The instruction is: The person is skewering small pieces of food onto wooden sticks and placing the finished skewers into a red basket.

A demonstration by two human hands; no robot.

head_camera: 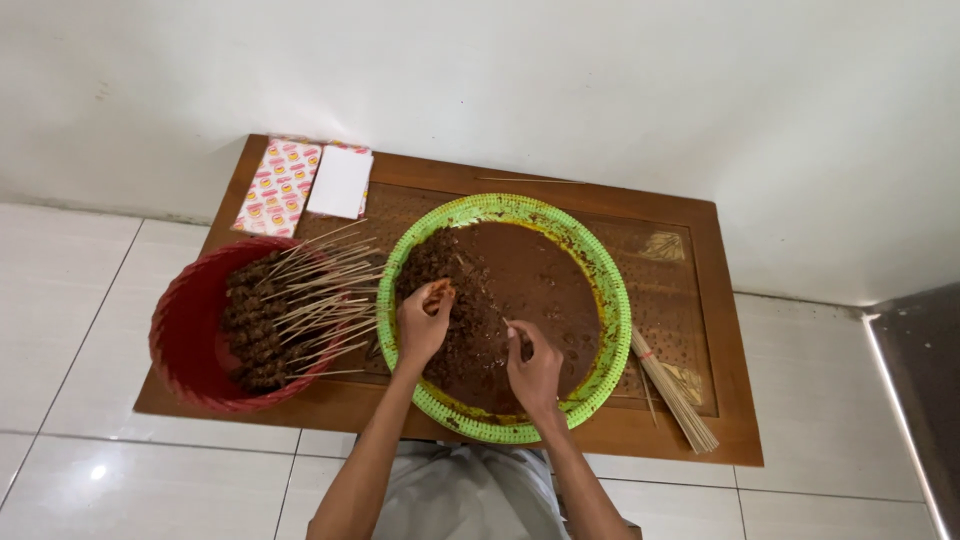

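Observation:
A green basin (612,300) full of brown marinade and meat chunks sits in the middle of a low wooden table (725,340). My left hand (424,322) is over the meat pile at the basin's left side, pinching a brown piece between its fingertips. My right hand (534,368) is over the basin's near middle, fingers closed on a thin bamboo skewer that points up and to the left. A red basket (180,335) at the table's left holds several finished meat skewers (290,310), sticks pointing right toward the basin.
A bundle of bare bamboo skewers (675,392) lies on the table right of the basin. Patterned paper wrappers and a white sheet (305,182) lie at the back left corner. A single stick rests behind the basin. White tiled floor surrounds the table; a white wall stands behind.

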